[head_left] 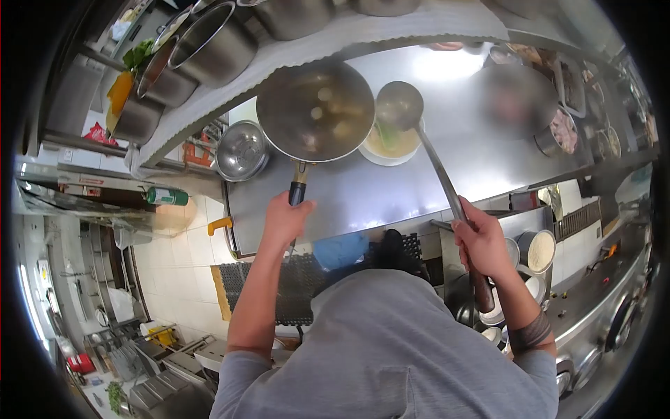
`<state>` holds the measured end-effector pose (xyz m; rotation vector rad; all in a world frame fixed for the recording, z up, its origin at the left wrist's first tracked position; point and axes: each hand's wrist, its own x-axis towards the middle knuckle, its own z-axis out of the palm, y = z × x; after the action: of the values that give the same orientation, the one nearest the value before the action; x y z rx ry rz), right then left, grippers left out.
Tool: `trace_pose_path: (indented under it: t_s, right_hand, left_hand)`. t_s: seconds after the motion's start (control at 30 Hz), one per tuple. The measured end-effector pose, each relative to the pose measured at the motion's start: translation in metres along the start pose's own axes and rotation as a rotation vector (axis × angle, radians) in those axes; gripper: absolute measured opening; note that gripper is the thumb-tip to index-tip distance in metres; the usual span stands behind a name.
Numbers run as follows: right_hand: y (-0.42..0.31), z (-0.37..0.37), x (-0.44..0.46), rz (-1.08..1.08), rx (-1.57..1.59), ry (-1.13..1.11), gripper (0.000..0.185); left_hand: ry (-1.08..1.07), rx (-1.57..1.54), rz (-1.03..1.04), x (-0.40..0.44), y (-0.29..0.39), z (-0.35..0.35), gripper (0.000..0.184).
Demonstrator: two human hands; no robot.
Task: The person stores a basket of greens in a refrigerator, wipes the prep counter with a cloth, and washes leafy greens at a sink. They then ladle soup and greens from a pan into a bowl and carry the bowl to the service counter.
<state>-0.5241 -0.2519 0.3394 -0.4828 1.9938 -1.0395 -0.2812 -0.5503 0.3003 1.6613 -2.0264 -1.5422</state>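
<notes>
My left hand [287,218] is closed around the black handle of a wok [279,119], held up over the steel counter. Brownish broth with pale pieces shows inside the wok. In my right hand [481,236] is the wooden grip of a long-handled ladle [400,106]. The ladle's bowl is just right of the wok, over a white bowl [387,162]. That bowl stands on the counter with yellowish soup and something green in it; the ladle covers its far part. I cannot tell whether ladle and wok touch.
A metal bowl [242,151] sits left of the wok. Overhead, a shelf [335,31] carries several steel pots [213,45]. At the counter's right stands a container of pale pink pieces [562,133]. A steel counter [345,202] edge runs before me; a black mat [262,286] lies on the floor.
</notes>
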Motion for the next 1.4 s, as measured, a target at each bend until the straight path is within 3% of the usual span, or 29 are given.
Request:
trace_pose_path:
  t_s: [0.07, 0.1, 0.23, 0.83, 1.4]
  right_hand:
    - [-0.017, -0.005, 0.001, 0.069, 0.388, -0.117, 0.042]
    - [-0.026, -0.008, 0.000, 0.081, 0.467, -0.142, 0.031]
    - [-0.036, -0.017, 0.008, 0.137, 0.609, -0.209, 0.017]
    - [-0.039, -0.014, 0.026, 0.206, 0.600, -0.242, 0.017]
    - [-0.032, -0.003, 0.029, 0.210, 0.626, -0.239, 0.020]
  left_hand:
    - [-0.001, 0.030, 0.014, 0.005, 0.007, 0.003, 0.024]
    - [0.007, 0.046, 0.023, 0.007, 0.009, 0.005, 0.024]
    - [0.003, 0.086, 0.049, 0.017, 0.011, 0.007, 0.025]
    - [0.034, 0.174, 0.062, 0.038, 0.020, 0.009, 0.029]
    - [0.141, 0.503, 0.219, 0.039, 0.034, -0.001, 0.034]
